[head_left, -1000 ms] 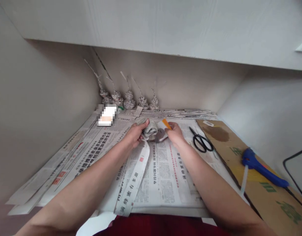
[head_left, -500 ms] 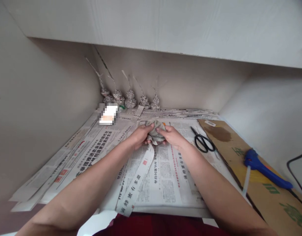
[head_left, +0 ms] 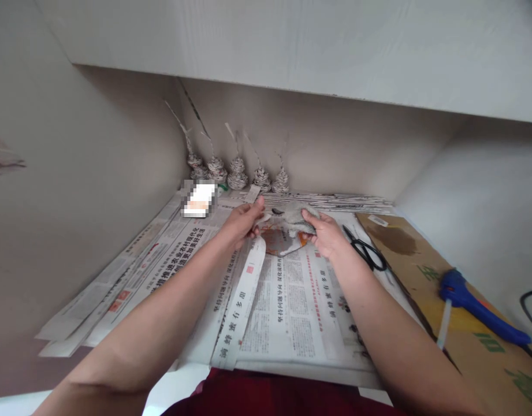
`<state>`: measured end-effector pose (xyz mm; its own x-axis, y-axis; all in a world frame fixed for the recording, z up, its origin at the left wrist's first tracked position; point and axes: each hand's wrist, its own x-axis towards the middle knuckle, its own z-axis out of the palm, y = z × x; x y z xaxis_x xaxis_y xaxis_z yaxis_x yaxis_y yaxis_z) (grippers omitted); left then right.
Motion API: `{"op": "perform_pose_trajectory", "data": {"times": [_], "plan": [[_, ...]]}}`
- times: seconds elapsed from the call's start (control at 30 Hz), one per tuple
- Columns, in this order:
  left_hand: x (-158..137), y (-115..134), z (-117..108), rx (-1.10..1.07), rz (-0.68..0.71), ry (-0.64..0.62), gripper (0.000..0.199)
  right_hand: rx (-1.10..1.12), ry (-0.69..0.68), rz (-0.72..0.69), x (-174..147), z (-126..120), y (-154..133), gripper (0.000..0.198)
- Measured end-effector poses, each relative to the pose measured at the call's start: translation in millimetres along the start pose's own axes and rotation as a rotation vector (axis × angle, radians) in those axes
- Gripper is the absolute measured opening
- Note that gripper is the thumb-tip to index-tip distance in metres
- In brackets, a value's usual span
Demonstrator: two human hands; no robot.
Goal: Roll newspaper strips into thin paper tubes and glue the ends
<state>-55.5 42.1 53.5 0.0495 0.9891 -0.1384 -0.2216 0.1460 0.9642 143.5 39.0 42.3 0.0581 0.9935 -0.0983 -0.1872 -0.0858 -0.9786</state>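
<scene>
My left hand [head_left: 244, 224] is closed in a pinch above the newspaper. A long newspaper strip [head_left: 242, 306] curls up from the near edge to its fingers. My right hand [head_left: 325, 232] grips a crumpled grey cloth [head_left: 298, 215], thumb on top. The cloth reaches left toward my left fingers; whether they touch it I cannot tell. Under the cloth shows a grey and orange flat thing [head_left: 281, 241], its kind unclear. Black-handled scissors [head_left: 367, 251] lie just right of my right hand.
Several woven paper gourds [head_left: 237, 173] stand along the back wall. Thin rolled paper sticks [head_left: 335, 202] lie before it. A phone [head_left: 199, 199] with a blurred screen is at left. On the cardboard [head_left: 393, 240] at right rests a blue glue gun [head_left: 477, 312]. A board hangs low overhead.
My hands have moved apart from their shared hold on the cloth. It now stays in my right hand, exposing the grey and orange thing below. The view has shifted slightly.
</scene>
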Motion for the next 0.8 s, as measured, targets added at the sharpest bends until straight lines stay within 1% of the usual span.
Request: {"op": "perform_pose_trajectory", "data": {"times": [0.07,0.13,0.17,0.23,0.27,0.3,0.33,0.37,0.43,0.5,0.53,0.6,0.67,0.77,0.8], "plan": [[-2.1,5.9,0.1,-0.142,0.028,-0.035,0.039,-0.092,-0.052,0.010,1.0,-1.7,2.8,0.033],[-5.3,8.4,2.2,-0.260,0.018,-0.129,0.038,-0.326,-0.120,-0.021,1.3,-1.0,8.5,0.037],[-7.0,8.4,3.6,-0.295,-0.006,-0.180,0.037,-0.484,-0.122,-0.069,1.2,-0.2,11.3,0.040],[-9.9,6.1,6.3,-0.325,-0.050,-0.272,0.028,-0.774,-0.080,-0.215,0.5,1.2,15.0,0.047],[-11.0,4.4,7.4,-0.326,-0.063,-0.312,0.022,-0.869,-0.067,-0.294,-0.1,1.5,15.6,0.052],[-11.9,2.4,8.3,-0.322,-0.072,-0.350,0.016,-0.928,-0.082,-0.357,-0.9,1.6,15.6,0.057],[-12.4,0.3,9.0,-0.315,-0.079,-0.379,0.014,-0.959,-0.127,-0.399,-1.6,1.6,15.3,0.058],[-12.6,-1.7,9.6,-0.306,-0.087,-0.394,0.016,-0.981,-0.189,-0.424,-2.3,1.6,15.1,0.055],[-12.6,-5.4,10.5,-0.286,-0.108,-0.383,0.018,-1.033,-0.275,-0.460,-3.3,2.0,16.1,0.038],[-12.2,-8.7,11.0,-0.271,-0.119,-0.344,0.017,-1.096,-0.277,-0.492,-3.3,3.1,19.2,0.021],[-11.9,-10.3,11.2,-0.265,-0.122,-0.335,0.016,-1.120,-0.254,-0.510,-2.8,3.6,21.0,0.019],[-11.1,-13.1,11.0,-0.261,-0.115,-0.339,0.017,-1.145,-0.211,-0.540,-1.3,3.5,24.3,0.024],[-9.7,-15.5,10.5,-0.266,-0.093,-0.349,0.019,-1.139,-0.218,-0.549,0.7,1.7,26.0,0.030],[-7.8,-17.3,10.3,-0.279,-0.066,-0.336,0.017,-1.123,-0.309,-0.569,3.2,-1.9,26.9,0.045],[-7.6,-17.3,10.7,-0.282,-0.070,-0.336,0.015,-1.131,-0.336,-0.580,3.7,-2.6,27.3,0.045]]}}
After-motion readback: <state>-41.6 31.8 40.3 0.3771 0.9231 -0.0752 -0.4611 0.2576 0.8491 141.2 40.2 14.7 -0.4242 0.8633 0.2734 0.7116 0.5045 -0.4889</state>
